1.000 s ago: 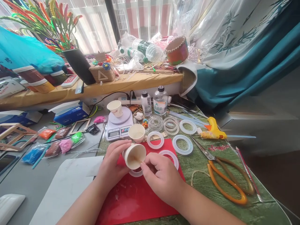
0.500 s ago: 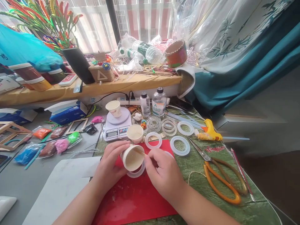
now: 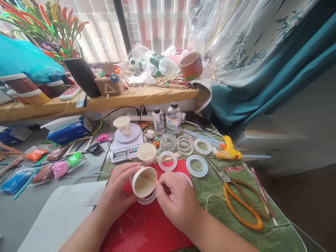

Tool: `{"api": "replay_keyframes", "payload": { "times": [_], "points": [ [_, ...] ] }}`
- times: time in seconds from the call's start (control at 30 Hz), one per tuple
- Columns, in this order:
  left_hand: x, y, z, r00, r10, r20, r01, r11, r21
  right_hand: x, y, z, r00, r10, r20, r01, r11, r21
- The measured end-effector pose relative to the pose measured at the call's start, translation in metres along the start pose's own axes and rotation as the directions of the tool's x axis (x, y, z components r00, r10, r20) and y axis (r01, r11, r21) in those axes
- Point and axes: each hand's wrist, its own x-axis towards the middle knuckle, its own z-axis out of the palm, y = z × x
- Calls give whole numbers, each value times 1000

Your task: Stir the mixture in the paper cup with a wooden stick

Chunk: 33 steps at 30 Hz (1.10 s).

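Observation:
My left hand (image 3: 119,187) is wrapped round a paper cup (image 3: 144,182), which is tilted so its mouth faces me. My right hand (image 3: 177,196) pinches a thin wooden stick (image 3: 151,179) whose far end reaches inside the cup. Below the cup, a translucent ring mould (image 3: 148,201) lies on a red sheet (image 3: 149,227), partly hidden by cup and hands. Another ring mould (image 3: 183,177) shows just behind my right hand. A second paper cup (image 3: 146,154) stands beyond the held one.
More ring moulds (image 3: 196,166) lie toward the back right, near large scissors (image 3: 231,189) and a yellow glue gun (image 3: 228,150). A digital scale (image 3: 127,145) bears a paper cup (image 3: 122,125). Two bottles (image 3: 173,119) stand behind. Bagged clay (image 3: 60,169) lies at left.
The whole view has shifted slightly, with things appearing further left and a little lower. My hands still hold the cup and the stick in much the same pose.

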Motion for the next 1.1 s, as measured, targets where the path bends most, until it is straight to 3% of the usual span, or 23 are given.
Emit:
{"api": "replay_keyframes", "payload": {
  "times": [0.17,0.27,0.33,0.4,0.47,0.57,0.7,0.83,0.97,1.1],
  "points": [
    [2,1,-1,1000,11,-5,-11,1000,5,0,3,2,991,102,82,-110,989,100],
    [3,3,-2,1000,9,-7,-9,1000,3,-1,3,3,998,65,-21,-65,998,15],
    [3,4,-4,1000,5,-11,-5,1000,-5,0,2,2,998,56,-9,-56,998,6],
    [3,5,-5,1000,-2,-23,2,1000,-19,0,0,2,993,86,77,-95,988,119],
    [4,5,-6,999,-6,-41,5,1000,-29,0,-2,1,992,102,77,-114,977,179],
    [4,5,-6,999,-4,-54,2,999,-37,0,-3,1,996,75,-42,-72,995,72],
    [4,4,-5,999,0,-46,-2,999,-39,1,-2,0,997,61,39,-64,994,90],
    [3,2,-3,999,-8,-31,7,999,-48,3,-2,-4,998,47,-46,-46,999,22],
    [3,2,-4,999,8,-32,-10,998,-63,5,-1,-6,995,43,93,-51,995,82],
    [4,3,-5,999,11,-47,-14,998,-64,4,-2,-3,1000,28,8,-28,999,25]
  ]
}}
